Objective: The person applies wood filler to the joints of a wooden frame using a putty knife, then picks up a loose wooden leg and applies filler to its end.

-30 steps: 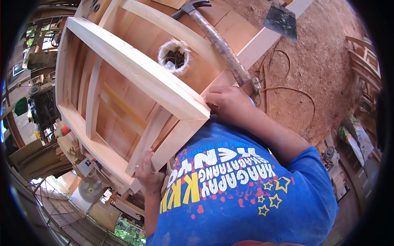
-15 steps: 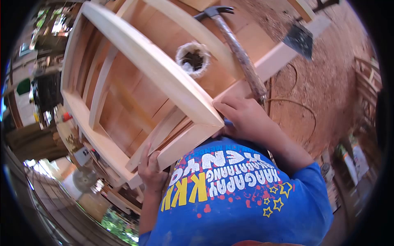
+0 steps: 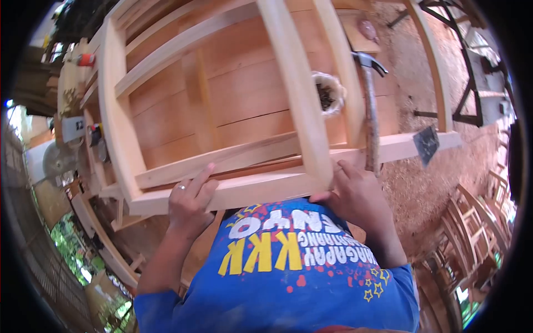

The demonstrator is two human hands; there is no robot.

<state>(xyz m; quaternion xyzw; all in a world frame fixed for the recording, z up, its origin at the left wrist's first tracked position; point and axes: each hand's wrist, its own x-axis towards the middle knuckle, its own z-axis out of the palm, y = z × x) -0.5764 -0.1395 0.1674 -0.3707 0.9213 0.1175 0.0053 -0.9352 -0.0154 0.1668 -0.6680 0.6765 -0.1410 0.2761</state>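
A pale wooden frame point(image 3: 302, 83) with slats stands upright on its edges in front of my body. My left hand point(image 3: 191, 202), with a ring on one finger, grips the frame's near rail, fingers over the top edge. At the near right corner my right hand point(image 3: 358, 194) holds the frame, thumb low on the near side and fingers by the corner. A claw hammer point(image 3: 371, 105) with a worn handle lies just beyond my right hand, touched by neither hand. Beside the frame's right bar sits a round, white-rimmed container point(image 3: 336, 91) of small dark pieces, perhaps nails.
Orange-brown boards point(image 3: 244, 77) lie under the frame. A dark square plate point(image 3: 426, 145) rests on the pale beam point(image 3: 397, 149) at right. Wooden chair-like frames point(image 3: 472, 222) stand on the dusty floor at right. A fan point(image 3: 58, 161) is at left.
The view has turned, so the frame's near rail now looks almost level. Hammer and container appear farther right. My left fingers reach farther over the rail; both hands stay on the frame.
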